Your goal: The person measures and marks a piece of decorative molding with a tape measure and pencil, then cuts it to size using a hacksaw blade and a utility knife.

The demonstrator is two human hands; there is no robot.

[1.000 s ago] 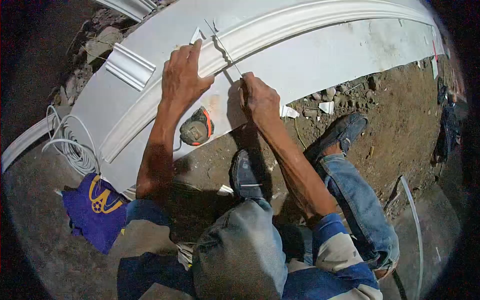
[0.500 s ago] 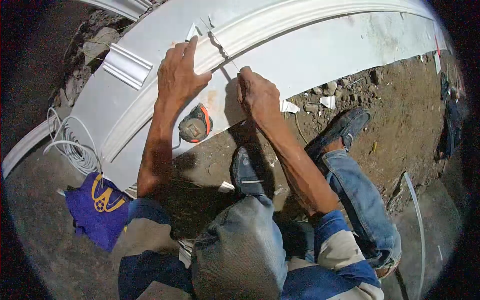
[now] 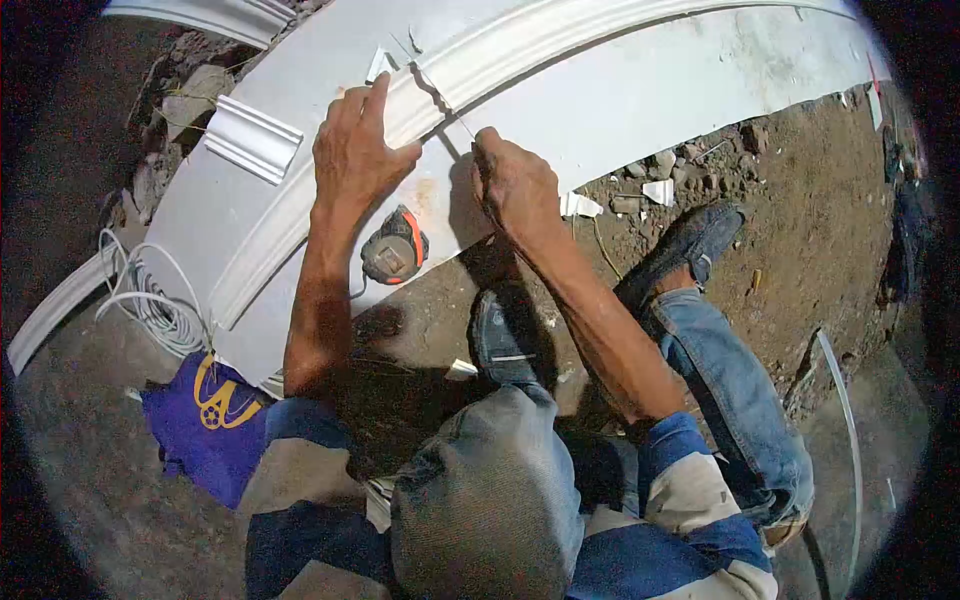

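Observation:
A long, curved white moulding (image 3: 585, 40) lies along a pale board. My left hand (image 3: 355, 155) rests across it, fingers over its top and thumb toward the near edge, gripping it. In a closed grip, my right hand (image 3: 515, 180) holds a thin blade (image 3: 462, 122), like a narrow saw blade, set crosswise over the moulding just right of my left hand. A jagged dark shadow falls beside the blade. Near my left fingertips lies a small white offcut (image 3: 379, 64). Below my left wrist, a black and orange tape measure (image 3: 393, 247) sits on the board.
The pale board (image 3: 700, 95) spans the work area. A short moulding piece (image 3: 253, 138) lies at left. Coiled white cable (image 3: 158, 312) and a purple cloth bag (image 3: 205, 425) are on the ground. White scraps (image 3: 660, 192) and stones lie beyond the board's near edge.
Both hands keep nearly the same places on the moulding and blade. The view has shifted slightly; the blade's angle looks almost unchanged.

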